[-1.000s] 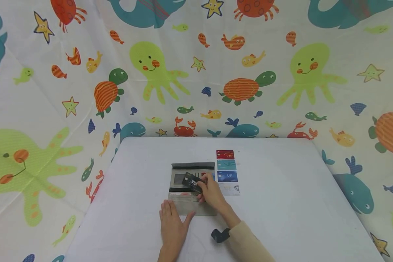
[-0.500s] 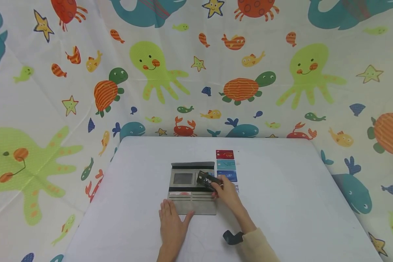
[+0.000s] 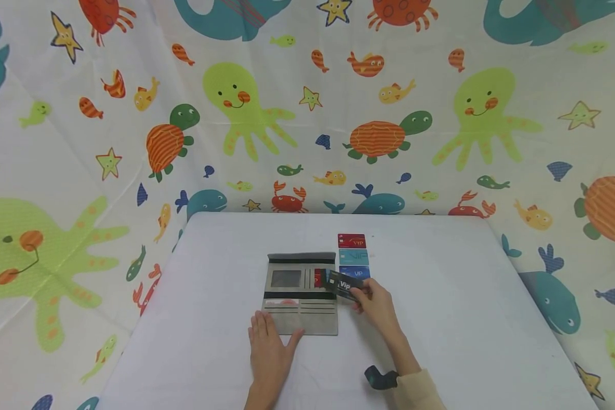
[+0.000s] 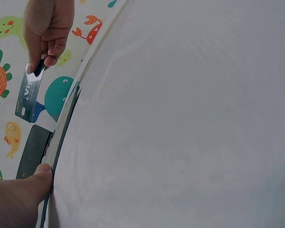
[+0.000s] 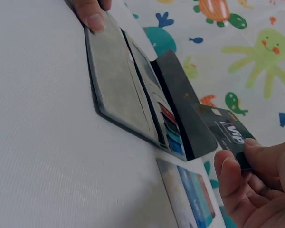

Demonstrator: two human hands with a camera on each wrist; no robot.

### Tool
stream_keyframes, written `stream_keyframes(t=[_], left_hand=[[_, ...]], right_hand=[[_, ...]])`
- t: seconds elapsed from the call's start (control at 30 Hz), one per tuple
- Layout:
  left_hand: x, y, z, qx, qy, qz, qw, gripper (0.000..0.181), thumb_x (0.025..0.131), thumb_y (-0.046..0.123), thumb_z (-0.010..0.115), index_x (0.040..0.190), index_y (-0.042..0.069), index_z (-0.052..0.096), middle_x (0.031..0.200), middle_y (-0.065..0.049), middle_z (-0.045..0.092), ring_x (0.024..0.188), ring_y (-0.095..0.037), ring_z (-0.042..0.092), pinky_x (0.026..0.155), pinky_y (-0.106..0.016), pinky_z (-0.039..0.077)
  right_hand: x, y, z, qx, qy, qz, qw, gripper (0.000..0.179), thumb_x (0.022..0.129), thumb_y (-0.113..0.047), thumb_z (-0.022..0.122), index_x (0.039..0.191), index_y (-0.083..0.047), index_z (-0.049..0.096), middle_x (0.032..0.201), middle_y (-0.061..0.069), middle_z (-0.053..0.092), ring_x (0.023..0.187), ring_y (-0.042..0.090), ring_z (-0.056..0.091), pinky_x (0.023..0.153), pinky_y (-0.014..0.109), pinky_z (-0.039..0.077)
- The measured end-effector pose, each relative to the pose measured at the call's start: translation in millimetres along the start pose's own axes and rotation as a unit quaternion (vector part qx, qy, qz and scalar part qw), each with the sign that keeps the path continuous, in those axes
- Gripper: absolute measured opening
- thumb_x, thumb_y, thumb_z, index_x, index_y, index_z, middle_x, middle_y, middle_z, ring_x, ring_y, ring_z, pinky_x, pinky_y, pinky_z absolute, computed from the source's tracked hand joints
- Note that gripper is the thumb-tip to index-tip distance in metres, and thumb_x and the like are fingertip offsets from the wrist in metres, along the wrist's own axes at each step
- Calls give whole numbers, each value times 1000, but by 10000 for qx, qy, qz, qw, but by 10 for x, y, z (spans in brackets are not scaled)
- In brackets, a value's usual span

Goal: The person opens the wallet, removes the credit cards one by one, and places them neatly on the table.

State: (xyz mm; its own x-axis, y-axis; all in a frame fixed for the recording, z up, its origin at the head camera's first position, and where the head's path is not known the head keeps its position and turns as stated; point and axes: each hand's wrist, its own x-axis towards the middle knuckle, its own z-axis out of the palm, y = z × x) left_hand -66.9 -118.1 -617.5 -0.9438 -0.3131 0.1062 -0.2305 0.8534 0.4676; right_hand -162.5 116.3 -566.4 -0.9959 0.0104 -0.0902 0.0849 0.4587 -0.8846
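Note:
A grey wallet (image 3: 315,326) lies unfolded on the table. My left hand (image 3: 271,356) rests at its lower left edge with fingers straight, the thumb along the front edge. Between thumb and fingers my right hand (image 3: 379,304) pinches a black VIP card (image 3: 345,285). The card is held above the wallet's right edge, tilted, and overlaps the inner slots in the head view. Ends of red, teal and blue cards (image 5: 172,130) show in those slots in the right wrist view. A pale card with red print (image 3: 282,303) sits in the left pocket.
Right of the wallet, a column of cards lies on the white table (image 3: 441,273): red (image 3: 352,241), teal (image 3: 353,257), blue (image 3: 351,271), and a pale one (image 5: 168,175), hidden by the right hand in the head view. A black device (image 3: 379,377) sits at the right wrist.
My right hand has carried the black card rightward from over the wallet's middle to its right edge, uncovering the clear window and the red card's end. The left hand stays put.

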Motion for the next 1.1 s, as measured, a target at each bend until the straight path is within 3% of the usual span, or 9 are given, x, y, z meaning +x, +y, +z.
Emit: stream_keyframes(t=[0.43,0.8,1.1], left_hand=[[3,-11,-3,12,30,59,10000,103,83,59,72,144,-17,38,155,-38,32,147,-50,29,121,-60,26],[14,19,-24,21,-150,-82,9999,105,83,59,72,146,-16,35,157,-36,29,148,-49,27,121,-60,25],[18,14,-7,55,-153,-91,9998,105,83,60,71,146,-16,36,157,-36,29,149,-49,27,121,-60,25]], right_hand=[[-104,114,-191,-293,-49,502,9983,33,92,-22,72,114,-1,60,72,4,71,57,12,63,54,23,47],[-177,258,-285,-609,-316,743,9949,29,90,-16,73,108,3,61,64,4,65,53,14,60,52,24,45],[-225,289,-295,-889,-393,732,9926,28,89,-13,74,108,4,62,72,6,65,54,14,61,52,24,49]])
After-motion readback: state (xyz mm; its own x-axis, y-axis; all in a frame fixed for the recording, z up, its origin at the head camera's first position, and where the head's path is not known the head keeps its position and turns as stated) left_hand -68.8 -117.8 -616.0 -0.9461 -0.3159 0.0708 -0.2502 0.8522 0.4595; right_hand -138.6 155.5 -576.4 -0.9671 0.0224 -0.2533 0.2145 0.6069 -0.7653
